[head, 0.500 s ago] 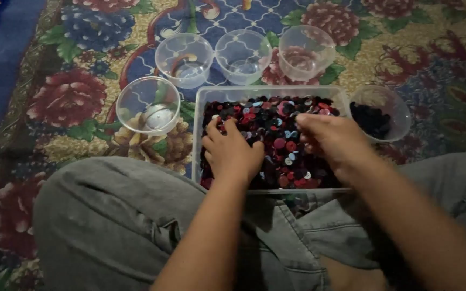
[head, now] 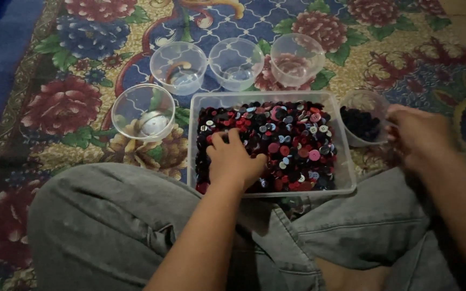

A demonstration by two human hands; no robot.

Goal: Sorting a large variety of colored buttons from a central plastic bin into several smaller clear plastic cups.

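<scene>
The right hand [head: 419, 137] has left the button tray [head: 346, 178] and now sits beside the cup of dark buttons [head: 363, 123]; its grip is blurred, so I cannot tell what it holds. The left hand [head: 234, 159] rests on the buttons [head: 292, 140], fingers loosely curled, nothing clearly pinched.

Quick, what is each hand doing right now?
Left hand: fingers curled, resting on the mixed red and black buttons in the clear rectangular plastic tray.
Right hand: blurred beside the clear plastic cup of dark buttons; grip cannot be told.
</scene>
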